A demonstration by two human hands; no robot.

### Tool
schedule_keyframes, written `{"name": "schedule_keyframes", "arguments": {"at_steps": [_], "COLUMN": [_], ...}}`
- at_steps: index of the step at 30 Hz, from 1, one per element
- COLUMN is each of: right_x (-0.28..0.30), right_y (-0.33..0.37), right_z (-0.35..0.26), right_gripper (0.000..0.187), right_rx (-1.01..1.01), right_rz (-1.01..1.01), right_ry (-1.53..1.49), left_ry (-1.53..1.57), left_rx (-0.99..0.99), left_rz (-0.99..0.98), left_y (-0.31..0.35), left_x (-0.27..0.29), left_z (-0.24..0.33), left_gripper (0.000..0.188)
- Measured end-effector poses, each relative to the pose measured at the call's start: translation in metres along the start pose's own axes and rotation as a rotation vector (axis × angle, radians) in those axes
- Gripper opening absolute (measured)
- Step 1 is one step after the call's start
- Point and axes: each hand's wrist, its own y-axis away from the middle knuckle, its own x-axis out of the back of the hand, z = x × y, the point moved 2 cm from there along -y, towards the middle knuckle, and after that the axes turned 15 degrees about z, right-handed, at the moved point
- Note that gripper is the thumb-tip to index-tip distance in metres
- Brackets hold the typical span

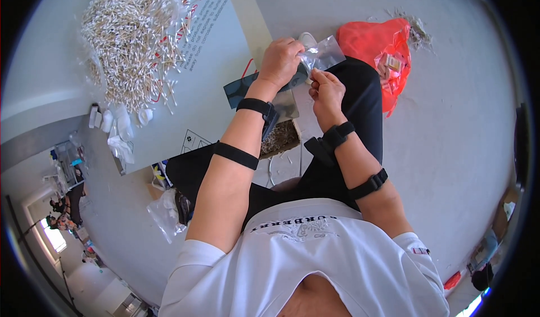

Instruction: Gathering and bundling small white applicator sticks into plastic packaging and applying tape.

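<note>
A small transparent plastic bag [327, 54] is stretched between my two hands, above my right thigh. My left hand [281, 61] has its fingers closed on the bag's left side. Lower down and to the right, my right hand [328, 92] pinches the bag's near edge between thumb and fingers. Whether anything lies inside the bag I cannot tell. Beneath my left wrist is a dark, glossy flat strip [237, 92]. A big heap of cotton swabs [129, 41] covers the left part of the pale printed board [216, 47], partly on plastic sheeting.
To the right of my knee lies a red plastic bag [368, 36] with small packs in it. An open box of swabs [281, 138] sits between my legs. White wads and plastic bags [121, 128] rest at the board's near-left corner. Loose swabs [417, 33] are scattered beyond the red bag.
</note>
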Motion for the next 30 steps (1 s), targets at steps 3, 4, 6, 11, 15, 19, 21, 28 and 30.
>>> {"name": "schedule_keyframes", "arguments": {"at_steps": [3,4,6,11,15,19,21,28,30], "right_x": [0.001,0.003,0.006,0.003,0.0,0.003,-0.005,-0.014,-0.015], "right_y": [0.011,0.014,0.021,0.038,0.039,0.036,0.035,0.042,0.043], "right_z": [0.002,0.003,0.006,0.023,0.034,0.04,0.052,0.05,0.047], "right_gripper": [0.009,0.009,0.009,0.007,0.008,0.012,0.012,0.011,0.012], "right_rx": [0.018,0.022,0.036,0.056,0.214,0.277,0.408,0.443,0.455], "right_rz": [-0.046,-0.046,-0.087,-0.134,-0.123,-0.171,-0.188,-0.169,-0.158], "right_ry": [-0.005,-0.003,-0.009,0.047,0.075,0.208,0.284,0.401,0.438], "left_ry": [0.019,0.026,0.093,0.265,0.176,-0.014,-0.03,-0.154,0.002], "left_rx": [-0.061,-0.095,0.045,0.411,0.258,0.204,0.238,0.221,0.214], "left_rz": [0.007,-0.007,-0.061,-0.118,-0.221,-0.197,-0.145,0.021,0.193], "left_y": [0.001,0.001,0.004,0.009,0.01,0.019,0.028,0.043,0.042], "left_x": [0.011,0.015,0.024,0.042,0.043,0.053,0.066,0.069,0.07], "left_z": [-0.001,-0.001,-0.003,-0.021,-0.024,-0.028,-0.036,-0.028,-0.022], "left_gripper": [0.007,0.009,0.01,0.014,0.017,0.012,0.011,0.006,0.009]}}
